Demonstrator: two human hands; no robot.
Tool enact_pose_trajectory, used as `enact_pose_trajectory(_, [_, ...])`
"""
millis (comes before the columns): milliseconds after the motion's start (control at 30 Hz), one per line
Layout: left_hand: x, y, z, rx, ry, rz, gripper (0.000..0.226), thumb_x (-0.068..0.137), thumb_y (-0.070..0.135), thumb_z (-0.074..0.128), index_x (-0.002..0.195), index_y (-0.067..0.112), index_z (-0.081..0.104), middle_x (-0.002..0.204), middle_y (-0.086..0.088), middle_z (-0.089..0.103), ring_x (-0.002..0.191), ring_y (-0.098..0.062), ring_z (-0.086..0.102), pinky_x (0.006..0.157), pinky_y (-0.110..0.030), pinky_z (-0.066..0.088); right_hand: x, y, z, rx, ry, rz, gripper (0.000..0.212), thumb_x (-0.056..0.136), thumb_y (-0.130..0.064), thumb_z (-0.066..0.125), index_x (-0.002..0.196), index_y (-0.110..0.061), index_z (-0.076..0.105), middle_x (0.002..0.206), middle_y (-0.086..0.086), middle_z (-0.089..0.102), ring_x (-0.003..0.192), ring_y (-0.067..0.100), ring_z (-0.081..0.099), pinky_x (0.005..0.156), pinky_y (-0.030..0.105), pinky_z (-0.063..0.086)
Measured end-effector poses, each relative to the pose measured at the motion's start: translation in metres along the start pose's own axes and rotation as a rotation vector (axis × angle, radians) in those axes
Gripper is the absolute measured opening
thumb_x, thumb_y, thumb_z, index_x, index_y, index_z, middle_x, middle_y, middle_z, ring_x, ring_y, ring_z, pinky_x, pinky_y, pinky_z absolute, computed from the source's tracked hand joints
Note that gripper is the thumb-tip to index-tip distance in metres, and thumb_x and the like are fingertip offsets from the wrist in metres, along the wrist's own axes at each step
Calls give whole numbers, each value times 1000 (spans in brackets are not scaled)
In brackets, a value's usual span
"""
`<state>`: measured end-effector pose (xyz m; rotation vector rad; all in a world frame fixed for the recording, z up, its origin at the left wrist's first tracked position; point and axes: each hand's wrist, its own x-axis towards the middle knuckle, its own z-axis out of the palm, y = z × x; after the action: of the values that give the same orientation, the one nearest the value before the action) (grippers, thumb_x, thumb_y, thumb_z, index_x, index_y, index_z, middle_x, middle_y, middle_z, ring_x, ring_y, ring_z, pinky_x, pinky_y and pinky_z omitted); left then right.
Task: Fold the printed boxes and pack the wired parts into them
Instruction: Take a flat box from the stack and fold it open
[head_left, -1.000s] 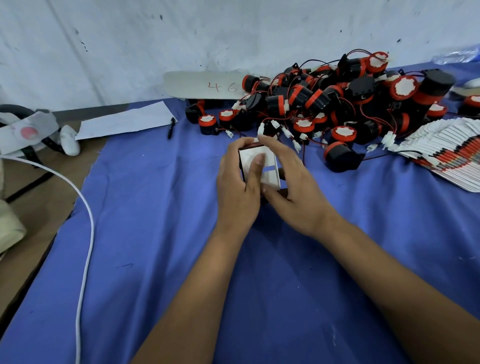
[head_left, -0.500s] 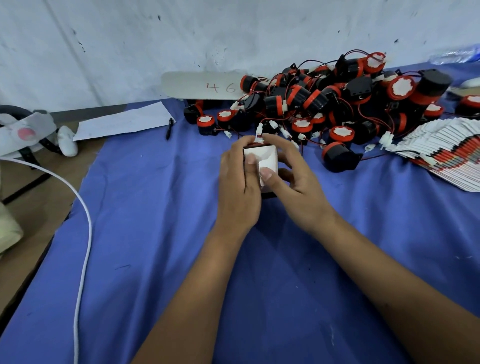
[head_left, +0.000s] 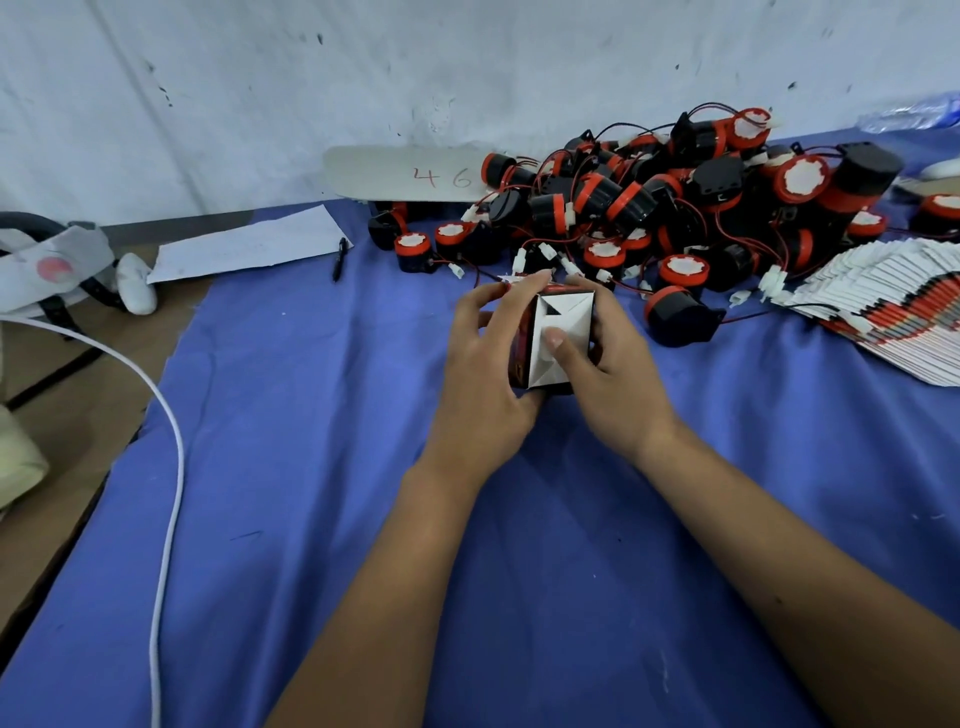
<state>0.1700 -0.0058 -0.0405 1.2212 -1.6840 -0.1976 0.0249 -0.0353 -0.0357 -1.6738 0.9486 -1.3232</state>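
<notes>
Held between both grips: a small printed box (head_left: 558, 338), above the middle of the bench (head_left: 322, 467), white folded flaps turned up toward the camera. Left grip (head_left: 485, 358) curled round the box's left side, fingertips over its far top edge. Right grip (head_left: 605, 364) curled round the right side, thumb (head_left: 556, 343) pressing flat on the white flaps. Red and black print visible on the box's left face.

Just beyond the box, toward the far edge of the bench: a big heap of wired parts (head_left: 675, 208), black and red bodies with thin red and black wires and white plugs. At the right edge, a fanned stack of flat boxes (head_left: 883, 312), not yet folded. Near the far left corner, a white paper sheet (head_left: 249, 249) with a black pen (head_left: 340, 257) beside it. Against the wall, a grey board (head_left: 400, 174) marked "46". Along the left edge, a white cable (head_left: 166, 493) in a curve.
</notes>
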Motion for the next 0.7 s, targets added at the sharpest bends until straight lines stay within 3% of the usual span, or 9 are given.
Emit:
enact_pose_trajectory(33, [0, 1, 2, 1, 7, 11, 86, 78, 3, 79, 151, 33, 46, 144, -2, 40, 129, -5, 46, 98, -20, 53, 0, 0, 0, -9, 17, -6, 44, 100, -10, 59, 140, -25, 47, 127, -13, 64, 117, 5, 62, 92, 27, 56])
enact_pose_trajectory(100, [-1, 3, 6, 14, 29, 34, 83, 78, 6, 81, 149, 32, 48, 143, -4, 41, 129, -5, 46, 101, -12, 45, 0, 0, -1, -20, 60, -13, 45, 98, -9, 60, 139, -24, 50, 123, -14, 66, 112, 5, 64, 88, 25, 56])
enact_pose_trajectory(367, [2, 4, 5, -5, 72, 23, 83, 73, 2, 84, 146, 27, 53, 138, -3, 48, 126, -6, 51, 95, -4, 40, 1, 0, -2, 146, 134, 59, 39, 90, -16, 75, 123, -29, 58, 117, -5, 71, 106, 12, 70, 82, 35, 62])
enact_pose_trajectory(533, [2, 5, 3, -68, 44, 8, 84, 74, 10, 89, 147, 29, 52, 136, 3, 48, 130, -11, 52, 87, -29, 60, 3, -1, -8, 260, 140, 166, 42, 82, -20, 85, 119, -20, 64, 108, 1, 76, 96, 17, 74, 73, 35, 63])
enact_pose_trajectory(600, [2, 3, 2, -70, 17, 7, 85, 73, 10, 89, 147, 29, 52, 136, 3, 47, 130, -13, 52, 89, -39, 61, 3, 1, -9, 260, 126, 184, 39, 83, -19, 84, 117, -15, 67, 106, 1, 77, 98, 17, 74, 75, 34, 62])
enact_pose_trajectory(700, [2, 2, 1, -66, -1, 1, 85, 71, 8, 88, 145, 31, 54, 134, 3, 48, 129, -15, 52, 90, -42, 60, 4, 3, -10, 235, 115, 199, 37, 81, -20, 85, 113, -14, 68, 105, -1, 77, 99, 16, 73, 80, 35, 62])
